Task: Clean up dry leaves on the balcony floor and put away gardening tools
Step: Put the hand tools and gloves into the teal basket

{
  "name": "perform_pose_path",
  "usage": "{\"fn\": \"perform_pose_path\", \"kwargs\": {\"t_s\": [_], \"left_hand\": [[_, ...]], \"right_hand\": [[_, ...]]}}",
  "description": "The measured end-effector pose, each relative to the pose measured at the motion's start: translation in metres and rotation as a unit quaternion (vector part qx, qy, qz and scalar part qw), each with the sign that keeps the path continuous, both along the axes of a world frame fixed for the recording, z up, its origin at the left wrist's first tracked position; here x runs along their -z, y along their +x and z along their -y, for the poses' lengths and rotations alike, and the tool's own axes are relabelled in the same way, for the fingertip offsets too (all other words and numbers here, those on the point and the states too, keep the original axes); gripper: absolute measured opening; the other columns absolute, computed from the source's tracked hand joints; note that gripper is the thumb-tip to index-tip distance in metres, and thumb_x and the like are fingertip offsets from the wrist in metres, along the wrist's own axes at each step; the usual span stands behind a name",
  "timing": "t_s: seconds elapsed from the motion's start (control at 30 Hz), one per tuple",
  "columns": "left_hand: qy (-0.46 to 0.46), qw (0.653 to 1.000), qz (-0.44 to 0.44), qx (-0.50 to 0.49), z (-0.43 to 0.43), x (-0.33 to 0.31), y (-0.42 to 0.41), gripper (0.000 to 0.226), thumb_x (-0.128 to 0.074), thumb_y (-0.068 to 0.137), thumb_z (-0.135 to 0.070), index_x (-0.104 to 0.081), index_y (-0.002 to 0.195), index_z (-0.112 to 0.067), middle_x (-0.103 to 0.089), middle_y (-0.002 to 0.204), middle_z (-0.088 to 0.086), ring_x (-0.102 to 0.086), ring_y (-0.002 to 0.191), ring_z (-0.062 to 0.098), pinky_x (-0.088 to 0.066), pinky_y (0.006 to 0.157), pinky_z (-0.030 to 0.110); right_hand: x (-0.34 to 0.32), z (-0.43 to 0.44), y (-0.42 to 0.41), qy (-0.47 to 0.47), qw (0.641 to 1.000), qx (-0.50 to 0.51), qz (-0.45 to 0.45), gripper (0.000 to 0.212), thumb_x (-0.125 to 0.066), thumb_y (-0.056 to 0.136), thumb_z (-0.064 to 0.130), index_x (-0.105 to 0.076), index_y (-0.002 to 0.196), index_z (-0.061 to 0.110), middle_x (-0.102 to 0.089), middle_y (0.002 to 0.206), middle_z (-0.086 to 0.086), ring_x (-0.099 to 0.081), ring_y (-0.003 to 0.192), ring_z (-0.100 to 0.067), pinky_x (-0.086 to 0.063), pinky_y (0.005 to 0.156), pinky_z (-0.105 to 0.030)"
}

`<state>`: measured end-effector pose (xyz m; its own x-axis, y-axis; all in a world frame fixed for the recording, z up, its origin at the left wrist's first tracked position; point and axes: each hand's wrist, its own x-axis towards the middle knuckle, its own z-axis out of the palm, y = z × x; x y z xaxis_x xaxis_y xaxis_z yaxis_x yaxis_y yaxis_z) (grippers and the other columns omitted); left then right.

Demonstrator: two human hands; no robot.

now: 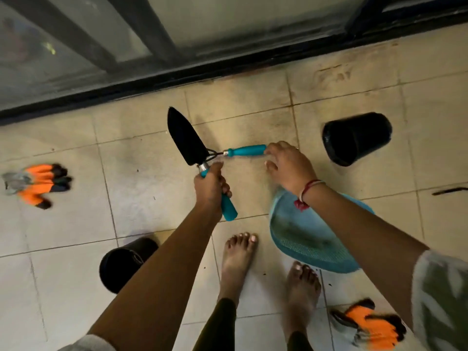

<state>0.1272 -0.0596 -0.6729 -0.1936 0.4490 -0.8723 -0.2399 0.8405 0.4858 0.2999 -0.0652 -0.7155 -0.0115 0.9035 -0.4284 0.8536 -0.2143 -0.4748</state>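
Note:
My left hand (211, 184) grips the teal handle of a trowel (186, 136) and holds it above the tiled floor, black blade pointing away from me. A small hand rake (245, 150) with a matching teal handle lies level just right of the blade, its dark prongs partly hidden behind it. My right hand (288, 168) reaches over the far end of that handle, fingers curled round the tip and thumb below. An orange and black gardening glove (38, 183) lies at the far left, and another glove (372, 323) at the bottom right.
A black pot (357, 138) lies on its side at the right; another black pot (124, 262) stands by my left forearm. A blue mesh basket (311, 241) sits under my right arm. My bare feet (238, 259) stand below. A dark-framed glass door (177, 79) borders the floor.

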Motion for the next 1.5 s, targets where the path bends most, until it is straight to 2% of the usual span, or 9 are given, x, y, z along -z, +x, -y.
{"fn": "perform_pose_path", "kwargs": {"t_s": [0.17,0.4,0.53,0.73,0.93,1.0,1.2,1.33,1.5], "left_hand": [[-0.073,0.983,0.105,-0.128,0.010,0.025,-0.010,0.037,-0.059,0.086,-0.026,-0.034,0.059,-0.021,-0.028,0.039,-0.008,-0.028,0.031,0.006,-0.029,0.035,0.014],[-0.098,0.975,0.101,-0.170,0.021,0.058,-0.014,0.040,-0.067,0.083,-0.028,-0.037,0.058,-0.021,-0.030,0.041,-0.007,-0.030,0.032,0.005,-0.030,0.035,0.014],[-0.100,0.978,0.072,-0.171,0.022,0.063,-0.012,0.034,-0.069,0.082,-0.025,-0.041,0.064,-0.019,-0.033,0.043,-0.006,-0.032,0.033,0.004,-0.031,0.035,0.015],[-0.087,0.981,0.034,-0.170,0.021,0.029,0.013,0.036,-0.076,0.077,-0.034,-0.044,0.074,-0.018,-0.037,0.052,-0.004,-0.035,0.038,0.005,-0.035,0.039,0.018],[-0.060,0.991,0.036,-0.114,0.019,-0.016,0.062,0.039,-0.076,0.073,-0.044,-0.047,0.074,-0.018,-0.037,0.054,-0.004,-0.036,0.039,0.005,-0.037,0.041,0.019],[-0.041,0.996,0.040,-0.066,0.023,-0.025,0.081,0.037,-0.073,0.075,-0.048,-0.054,0.078,-0.016,-0.036,0.054,-0.005,-0.036,0.041,0.004,-0.037,0.045,0.020],[-0.004,0.998,0.061,0.014,0.041,-0.040,0.130,0.043,-0.070,0.073,-0.050,-0.068,0.096,-0.014,-0.035,0.055,-0.005,-0.036,0.047,0.006,-0.039,0.046,0.017],[0.031,0.991,0.086,0.093,0.060,-0.043,0.160,0.055,-0.075,0.052,-0.053,-0.062,0.091,-0.017,-0.048,0.063,-0.004,-0.048,0.059,0.009,-0.045,0.060,0.024],[0.053,0.976,0.047,0.207,0.089,-0.039,0.193,0.042,-0.073,0.079,-0.026,-0.046,0.111,-0.017,-0.055,0.090,-0.001,-0.056,0.083,0.013,-0.051,0.076,0.029]], "right_hand": [[0.052,-0.024,-0.027,-0.010,0.979,-0.137,0.150,0.063,-0.054,0.089,0.025,-0.026,0.144,0.017,-0.038,0.135,-0.009,-0.042,0.118,-0.029,-0.035,0.094,-0.044],[0.094,-0.038,-0.042,0.002,0.964,-0.138,0.226,0.032,-0.043,0.093,0.011,-0.045,0.125,0.010,-0.049,0.122,-0.013,-0.052,0.107,-0.031,-0.038,0.088,-0.043],[0.085,-0.043,-0.040,-0.016,0.975,-0.128,0.181,0.030,-0.038,0.096,0.007,-0.043,0.125,0.004,-0.051,0.120,-0.016,-0.057,0.101,-0.037,-0.044,0.081,-0.042],[0.018,-0.005,-0.029,-0.044,0.998,0.023,0.043,0.029,-0.044,0.097,0.013,-0.043,0.125,0.006,-0.055,0.117,-0.016,-0.059,0.100,-0.035,-0.047,0.080,-0.038],[-0.052,0.052,-0.006,-0.053,0.964,0.205,-0.159,0.028,-0.049,0.096,0.015,-0.044,0.118,0.000,-0.053,0.104,-0.014,-0.053,0.094,-0.024,-0.031,0.069,-0.016],[-0.067,0.069,0.003,-0.043,0.949,0.244,-0.194,0.026,-0.049,0.096,0.016,-0.044,0.116,0.000,-0.051,0.094,-0.008,-0.051,0.085,-0.019,-0.032,0.064,-0.017],[-0.081,0.110,0.036,-0.016,0.918,0.314,-0.240,0.020,-0.048,0.097,0.018,-0.043,0.112,0.005,-0.046,0.076,0.007,-0.045,0.066,-0.003,-0.035,0.057,-0.013],[-0.088,0.139,0.054,-0.009,0.910,0.323,-0.260,0.025,-0.047,0.097,0.019,-0.044,0.117,0.004,-0.057,0.095,-0.004,-0.057,0.085,-0.014,-0.046,0.070,-0.021],[-0.095,0.174,0.062,0.008,0.906,0.354,-0.231,0.025,-0.048,0.097,0.021,-0.046,0.118,0.007,-0.059,0.107,-0.006,-0.059,0.097,-0.018,-0.050,0.080,-0.031]]}}
